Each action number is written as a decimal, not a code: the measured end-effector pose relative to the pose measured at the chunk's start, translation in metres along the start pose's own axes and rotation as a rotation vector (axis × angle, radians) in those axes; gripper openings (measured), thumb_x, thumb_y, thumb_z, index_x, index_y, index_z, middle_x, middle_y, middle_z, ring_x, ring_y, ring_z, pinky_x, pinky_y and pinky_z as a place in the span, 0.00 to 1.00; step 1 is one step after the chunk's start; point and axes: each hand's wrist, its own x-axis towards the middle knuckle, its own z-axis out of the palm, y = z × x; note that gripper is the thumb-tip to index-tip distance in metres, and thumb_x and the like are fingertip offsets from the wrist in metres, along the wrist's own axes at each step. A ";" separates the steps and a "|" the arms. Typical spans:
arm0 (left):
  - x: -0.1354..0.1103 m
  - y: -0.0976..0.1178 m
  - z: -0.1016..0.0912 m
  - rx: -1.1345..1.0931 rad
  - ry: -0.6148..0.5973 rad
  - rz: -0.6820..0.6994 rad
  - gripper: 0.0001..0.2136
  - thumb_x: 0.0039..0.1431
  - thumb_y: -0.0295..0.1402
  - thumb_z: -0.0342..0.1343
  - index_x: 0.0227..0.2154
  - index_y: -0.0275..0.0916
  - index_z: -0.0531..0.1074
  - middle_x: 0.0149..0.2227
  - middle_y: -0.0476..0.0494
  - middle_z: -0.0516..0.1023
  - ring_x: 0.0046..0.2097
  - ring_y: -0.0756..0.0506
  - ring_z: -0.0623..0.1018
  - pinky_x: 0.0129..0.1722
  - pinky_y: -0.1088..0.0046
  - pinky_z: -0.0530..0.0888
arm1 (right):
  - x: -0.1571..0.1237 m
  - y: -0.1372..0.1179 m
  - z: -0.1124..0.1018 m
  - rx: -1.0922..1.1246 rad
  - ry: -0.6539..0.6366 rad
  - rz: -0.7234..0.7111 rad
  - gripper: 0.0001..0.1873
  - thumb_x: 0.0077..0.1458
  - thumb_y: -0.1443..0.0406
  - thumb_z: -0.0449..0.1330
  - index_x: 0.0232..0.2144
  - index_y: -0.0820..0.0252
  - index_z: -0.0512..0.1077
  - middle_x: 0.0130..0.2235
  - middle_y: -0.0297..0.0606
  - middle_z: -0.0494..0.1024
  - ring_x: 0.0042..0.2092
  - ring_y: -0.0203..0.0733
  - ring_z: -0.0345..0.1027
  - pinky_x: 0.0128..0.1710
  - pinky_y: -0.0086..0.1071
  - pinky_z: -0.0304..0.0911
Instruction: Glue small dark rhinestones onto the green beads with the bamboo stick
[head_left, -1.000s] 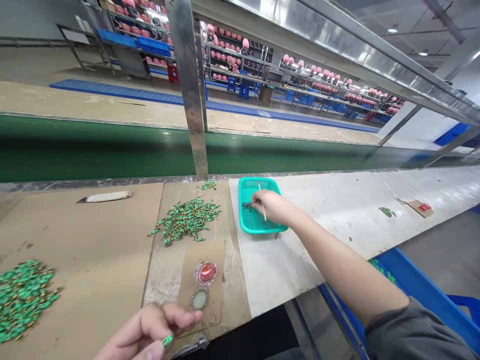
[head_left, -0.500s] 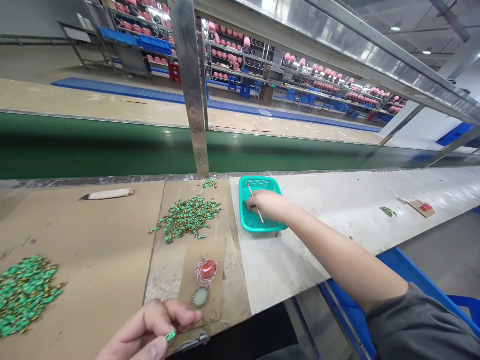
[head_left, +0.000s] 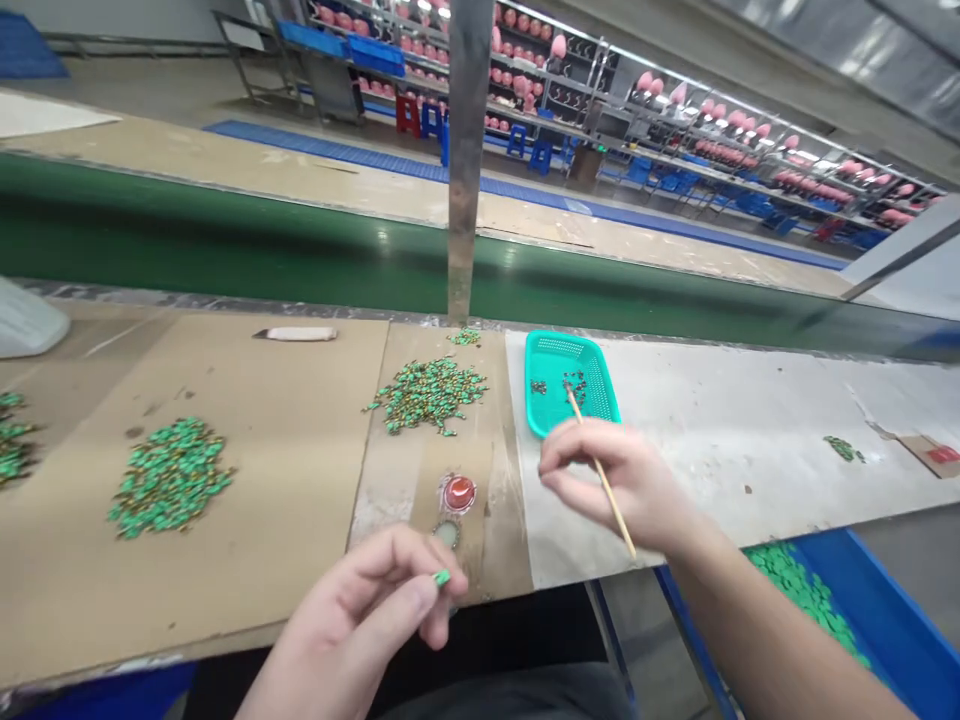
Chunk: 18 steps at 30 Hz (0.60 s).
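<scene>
1. Hands, head camera: left hand (head_left: 352,610) at the near edge of the worktop, thumb and forefinger pinching one small green bead (head_left: 442,577); right hand (head_left: 622,480) clenched around a thin wooden stick (head_left: 604,475), hovering just below the front rim of the tray.
2. Small green bead: glossy green, slightly elongated, about fingertip-small; one end shows beyond the fingertips, pointing toward the right of the frame. Its exact long axis is too small to tell. Located in the left hand, above the worktop's near edge.
3. Thin wooden stick: pale, straight, slender. Long axis runs diagonally; upper tip points up and left, reaching over the teal mesh tray (head_left: 570,385), and lower end points down and right, past the right hand toward the person.
4. Teal mesh tray: plastic, rectangular, on the white section of the worktop (head_left: 735,430); two small clusters of dark beads (head_left: 574,385) lie inside it.
5. Cardboard-covered section of the worktop (head_left: 247,520): two heaps of green-and-gold beads (head_left: 171,478) (head_left: 427,395); a small cluster lies near the metal upright (head_left: 465,150).
6. Red oval cabochon (head_left: 458,492): on the cardboard, just above a round pale-green piece (head_left: 447,534), which the left hand partly covers.
7. Blue bin (head_left: 862,590): below the worktop's right side, holding green beads.
</scene>
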 end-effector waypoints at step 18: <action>-0.019 0.002 0.016 0.018 -0.127 -0.041 0.16 0.66 0.50 0.80 0.32 0.45 0.86 0.28 0.47 0.84 0.30 0.47 0.75 0.32 0.75 0.76 | -0.035 -0.068 0.047 0.272 0.079 -0.134 0.14 0.68 0.77 0.72 0.42 0.51 0.79 0.41 0.34 0.90 0.39 0.39 0.88 0.43 0.30 0.85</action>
